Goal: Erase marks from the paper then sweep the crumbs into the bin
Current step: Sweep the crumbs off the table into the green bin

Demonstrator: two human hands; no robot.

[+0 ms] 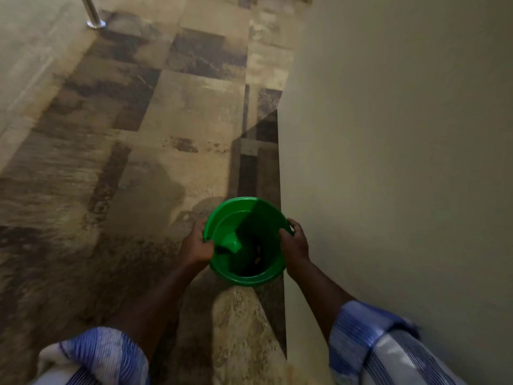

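Observation:
A round green plastic bin (244, 215) is held low over the patterned floor, close to a wall. My left hand (197, 244) grips its left rim and my right hand (294, 241) grips its right rim. Inside the bin lie a green scoop-like piece (231, 241) and a few small brownish bits (258, 252) near the bottom. No paper and no eraser are in view.
A plain cream wall (402, 148) fills the right side, right beside the bin. The floor (138, 134) has brown and beige tiles. A shiny metal leg with a round foot (95, 22) stands at the far top left.

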